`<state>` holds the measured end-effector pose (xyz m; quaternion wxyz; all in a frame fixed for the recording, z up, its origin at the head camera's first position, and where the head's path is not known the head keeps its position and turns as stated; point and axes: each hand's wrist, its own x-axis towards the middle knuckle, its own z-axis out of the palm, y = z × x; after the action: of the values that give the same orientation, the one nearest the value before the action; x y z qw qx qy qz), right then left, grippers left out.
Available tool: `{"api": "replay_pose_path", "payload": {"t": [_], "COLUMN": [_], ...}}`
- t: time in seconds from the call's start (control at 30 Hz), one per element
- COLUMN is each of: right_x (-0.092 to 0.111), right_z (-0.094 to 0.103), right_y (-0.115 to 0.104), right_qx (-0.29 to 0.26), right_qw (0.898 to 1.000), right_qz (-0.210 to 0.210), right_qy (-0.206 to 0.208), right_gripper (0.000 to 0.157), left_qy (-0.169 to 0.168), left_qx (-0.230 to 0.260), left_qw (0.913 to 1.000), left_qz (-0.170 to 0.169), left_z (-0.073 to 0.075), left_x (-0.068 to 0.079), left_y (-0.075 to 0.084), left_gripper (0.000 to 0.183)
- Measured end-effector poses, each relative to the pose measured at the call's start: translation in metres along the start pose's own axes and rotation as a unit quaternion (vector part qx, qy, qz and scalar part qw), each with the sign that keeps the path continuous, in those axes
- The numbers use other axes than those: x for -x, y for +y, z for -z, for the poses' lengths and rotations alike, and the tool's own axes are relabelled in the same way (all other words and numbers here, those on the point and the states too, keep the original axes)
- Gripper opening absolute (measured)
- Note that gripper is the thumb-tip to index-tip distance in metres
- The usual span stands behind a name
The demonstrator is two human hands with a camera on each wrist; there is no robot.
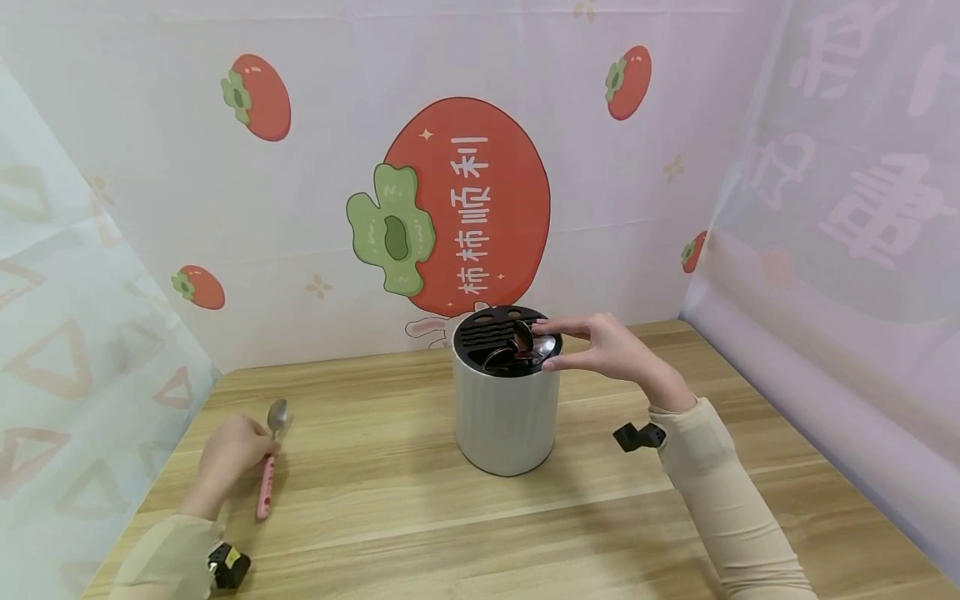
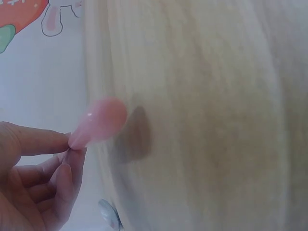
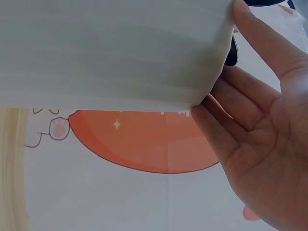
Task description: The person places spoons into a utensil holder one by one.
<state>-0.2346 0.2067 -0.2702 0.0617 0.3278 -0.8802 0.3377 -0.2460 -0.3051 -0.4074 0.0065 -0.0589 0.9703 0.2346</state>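
Note:
My left hand (image 1: 234, 454) pinches a spoon (image 1: 267, 486) with a pink handle and metal bowl, at the table's left side. In the left wrist view, thumb and fingers grip its pink handle (image 2: 103, 119), whose end points towards the camera. A white ribbed utensil holder (image 1: 506, 425) with a black slotted top stands upright near the back. My right hand (image 1: 609, 346) holds its upper rim on the right side, thumb at the near edge and fingers farther back. Several spoons (image 1: 547, 347) stand bowl up in the holder, beside those fingers.
The wooden table (image 1: 375, 517) backs onto a white cloth (image 1: 322, 208) printed with red persimmons. More cloth hangs along the left and right sides. A small black camera sits on each wrist.

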Motion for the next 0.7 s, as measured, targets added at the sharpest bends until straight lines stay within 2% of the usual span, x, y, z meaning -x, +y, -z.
{"api": "replay_pose_path", "payload": {"t": [0.7], "right_x": [0.001], "right_z": [0.0], "right_y": [0.001], "right_qx": [-0.001], "right_qw": [1.0], "right_qz": [0.001], "right_qy": [0.003], "right_gripper": [0.045], "left_qy": [0.034], "left_qx": [-0.008], "left_qw": [0.9987], "left_qz": [-0.038], "left_z": [0.001], "left_x": [0.004], "left_y": [0.022], "left_gripper": [0.014]}}
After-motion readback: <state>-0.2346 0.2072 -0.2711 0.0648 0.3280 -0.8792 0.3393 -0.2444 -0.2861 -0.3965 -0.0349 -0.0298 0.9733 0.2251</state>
